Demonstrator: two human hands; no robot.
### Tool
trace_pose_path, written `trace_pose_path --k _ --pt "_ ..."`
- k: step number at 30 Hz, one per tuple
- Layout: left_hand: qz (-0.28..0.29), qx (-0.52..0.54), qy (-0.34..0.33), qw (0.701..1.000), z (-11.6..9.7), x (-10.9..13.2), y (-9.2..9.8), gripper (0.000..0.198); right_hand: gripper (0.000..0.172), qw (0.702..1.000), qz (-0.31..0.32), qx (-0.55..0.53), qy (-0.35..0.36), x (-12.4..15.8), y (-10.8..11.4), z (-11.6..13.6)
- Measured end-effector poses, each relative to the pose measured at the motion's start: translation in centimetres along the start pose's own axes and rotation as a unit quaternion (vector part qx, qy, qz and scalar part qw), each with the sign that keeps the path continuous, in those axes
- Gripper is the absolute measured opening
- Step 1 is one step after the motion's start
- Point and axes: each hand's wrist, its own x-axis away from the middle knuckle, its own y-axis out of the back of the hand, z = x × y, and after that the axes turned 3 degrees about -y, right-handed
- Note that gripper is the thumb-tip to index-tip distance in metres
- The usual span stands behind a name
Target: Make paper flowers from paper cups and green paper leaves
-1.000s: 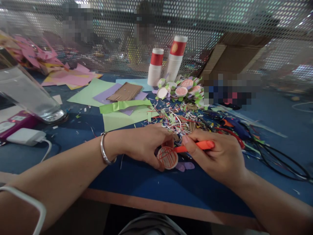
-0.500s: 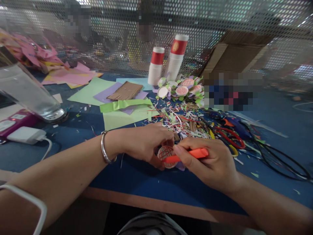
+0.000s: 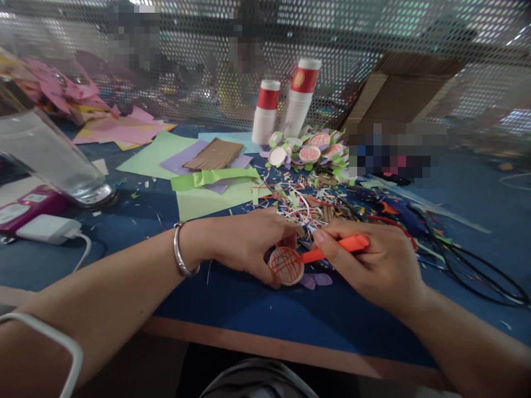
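My left hand (image 3: pixel 259 243) grips the rim of a small round paper cup bottom (image 3: pixel 286 266), fingers behind it and thumb in front. Red crossed lines cover its pale face, and purple paper petals (image 3: pixel 317 281) stick out at its lower right. In my right hand (image 3: pixel 373 265) is an orange-red marker (image 3: pixel 336 249), its tip at the right side of the disc. Whether the tip touches the disc I cannot tell. Beyond my hands, similar paper flowers (image 3: pixel 309 153) with round faces lie in a heap.
Paper scraps (image 3: pixel 307 199) litter the table behind my hands. Two stacks of paper cups (image 3: pixel 265 113) stand at the back. Coloured paper sheets (image 3: pixel 153 157) and corrugated cardboard (image 3: pixel 213 153) lie left of centre. A glass of water (image 3: pixel 58 155) and a purple power strip (image 3: pixel 29 207) are on the left; black cable (image 3: pixel 477 271) loops at right.
My right hand has moved right with the marker, whose tip has shifted across the disc toward its right edge. More of the disc and purple petals now shows. My left hand keeps its grip.
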Motion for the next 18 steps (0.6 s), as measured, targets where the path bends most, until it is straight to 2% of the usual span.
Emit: trace_pose_path --k 3,6,9,13,18 --pt "-0.004 -0.001 -0.003 1.0 0.1 0.0 -0.1 0.049 0.041 1.0 -0.008 0.012 0.009 -0.1 0.0 0.1" --pt "-0.007 0.008 -0.002 1.0 0.2 -0.1 -0.2 0.05 0.042 1.0 -0.015 -0.021 0.005 0.0 0.0 0.5" --pt "-0.007 0.008 0.0 1.0 0.2 -0.1 -0.2 0.046 0.039 0.998 0.001 -0.069 -0.002 0.2 -0.2 1.1" --pt "-0.017 0.019 -0.005 1.0 0.2 0.1 -0.3 0.043 0.034 0.993 0.031 -0.11 0.022 0.3 -0.8 1.6" --pt "-0.014 0.034 -0.004 0.999 0.3 0.2 -0.4 0.039 0.033 0.991 0.038 -0.128 0.031 0.2 -1.2 1.5"
